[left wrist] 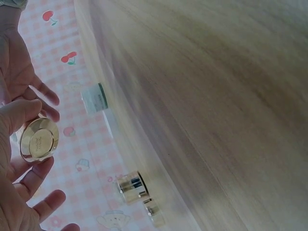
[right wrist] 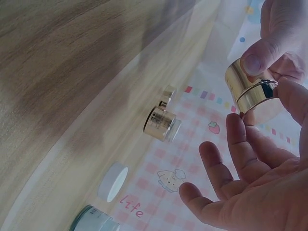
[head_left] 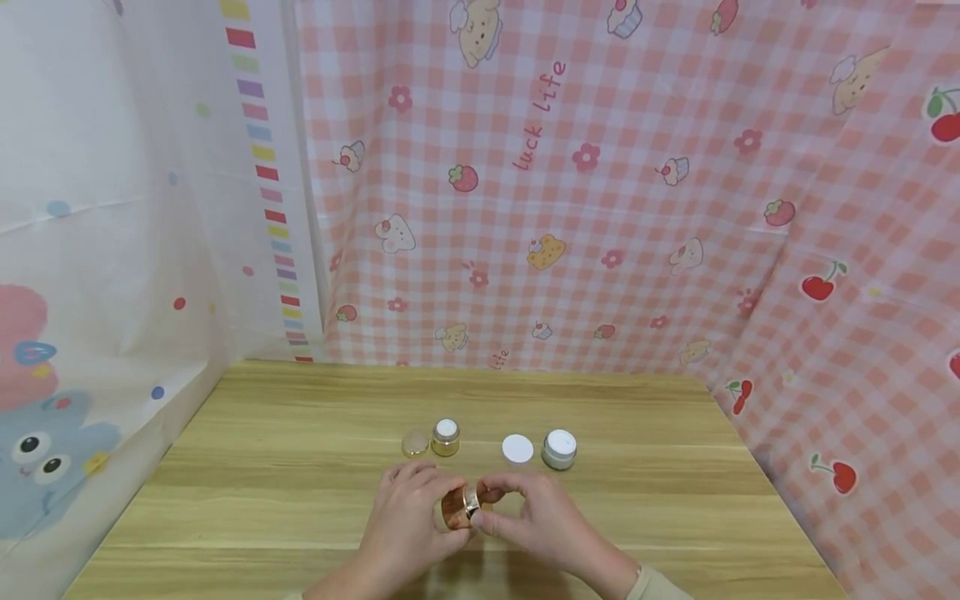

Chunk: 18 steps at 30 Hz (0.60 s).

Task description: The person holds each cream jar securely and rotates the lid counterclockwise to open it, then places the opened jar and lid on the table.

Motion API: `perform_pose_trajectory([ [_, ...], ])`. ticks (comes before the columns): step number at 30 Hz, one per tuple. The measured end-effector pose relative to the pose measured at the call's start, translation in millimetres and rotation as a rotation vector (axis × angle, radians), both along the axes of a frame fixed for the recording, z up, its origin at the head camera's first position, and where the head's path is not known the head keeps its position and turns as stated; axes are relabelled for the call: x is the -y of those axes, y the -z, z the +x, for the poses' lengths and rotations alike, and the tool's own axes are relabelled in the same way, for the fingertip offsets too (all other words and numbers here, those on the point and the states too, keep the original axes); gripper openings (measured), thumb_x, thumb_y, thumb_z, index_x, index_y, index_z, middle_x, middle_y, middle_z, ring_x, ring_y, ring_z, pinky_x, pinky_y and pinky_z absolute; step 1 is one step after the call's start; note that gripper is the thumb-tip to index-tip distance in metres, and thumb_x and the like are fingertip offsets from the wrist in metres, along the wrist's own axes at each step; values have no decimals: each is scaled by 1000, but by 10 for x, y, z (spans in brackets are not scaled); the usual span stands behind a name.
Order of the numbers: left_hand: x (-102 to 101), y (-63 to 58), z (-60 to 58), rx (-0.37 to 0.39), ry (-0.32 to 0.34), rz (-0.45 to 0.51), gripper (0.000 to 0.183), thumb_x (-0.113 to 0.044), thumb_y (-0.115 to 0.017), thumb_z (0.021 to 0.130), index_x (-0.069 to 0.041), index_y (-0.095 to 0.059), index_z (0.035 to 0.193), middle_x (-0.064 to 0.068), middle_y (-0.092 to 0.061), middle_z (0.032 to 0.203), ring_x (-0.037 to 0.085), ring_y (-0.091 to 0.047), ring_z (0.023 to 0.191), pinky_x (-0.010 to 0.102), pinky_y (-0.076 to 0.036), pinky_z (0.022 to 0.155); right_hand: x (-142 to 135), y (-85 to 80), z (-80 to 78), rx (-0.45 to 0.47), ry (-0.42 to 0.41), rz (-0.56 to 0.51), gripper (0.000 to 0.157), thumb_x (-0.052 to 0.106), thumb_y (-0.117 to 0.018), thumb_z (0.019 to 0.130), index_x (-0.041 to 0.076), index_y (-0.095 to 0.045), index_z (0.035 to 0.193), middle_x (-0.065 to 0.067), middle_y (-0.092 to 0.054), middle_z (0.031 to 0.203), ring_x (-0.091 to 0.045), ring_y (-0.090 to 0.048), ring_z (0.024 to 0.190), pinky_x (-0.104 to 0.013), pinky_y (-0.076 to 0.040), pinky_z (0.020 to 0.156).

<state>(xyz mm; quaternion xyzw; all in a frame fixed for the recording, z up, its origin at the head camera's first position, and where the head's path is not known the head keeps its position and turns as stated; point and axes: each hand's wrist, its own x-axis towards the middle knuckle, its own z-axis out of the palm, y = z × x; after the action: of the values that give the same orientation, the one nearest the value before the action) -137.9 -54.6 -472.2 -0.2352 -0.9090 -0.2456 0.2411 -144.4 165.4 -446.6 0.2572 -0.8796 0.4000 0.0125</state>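
Observation:
A shiny gold cosmetic jar (head_left: 454, 510) lies tilted on its side between both hands, raised over the table. My left hand (head_left: 408, 510) grips the jar's body, and its base with small lettering faces the left wrist camera. Thumb and index finger of my right hand (head_left: 534, 518) pinch the jar's gold lid (right wrist: 252, 100) at its rim, while the other fingers of that hand spread away. A bright ring shows where lid and body meet in the right wrist view.
Beyond the hands stands a smaller gold jar (head_left: 446, 440) with a white top, beside a low gold lid (head_left: 415, 444). To the right are a flat white lid (head_left: 517, 448) and a pale green jar (head_left: 559, 452). Printed cloths (head_left: 540, 208) hang behind the wooden table (head_left: 652, 500).

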Motion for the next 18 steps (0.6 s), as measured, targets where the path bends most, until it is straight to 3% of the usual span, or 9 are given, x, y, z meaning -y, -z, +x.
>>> perform_pose_trajectory([
  [11,2,17,-2,14,0,1,44,-35,-101,64,-24,-81,101,-10,-80,98,17,-67,110,55,-52,100,9,12,4,10,40,30,42,48,-78,96,14,-78,120,4,-81,105,-12,-73,103,-35,-60,91],
  [18,8,19,3,45,5,-2,46,-35,-100,65,-22,-82,105,-9,-80,101,18,-67,111,55,-53,101,15,16,-12,20,24,31,39,48,-77,97,14,-79,116,2,-81,105,0,-66,87,-25,-56,84],
])
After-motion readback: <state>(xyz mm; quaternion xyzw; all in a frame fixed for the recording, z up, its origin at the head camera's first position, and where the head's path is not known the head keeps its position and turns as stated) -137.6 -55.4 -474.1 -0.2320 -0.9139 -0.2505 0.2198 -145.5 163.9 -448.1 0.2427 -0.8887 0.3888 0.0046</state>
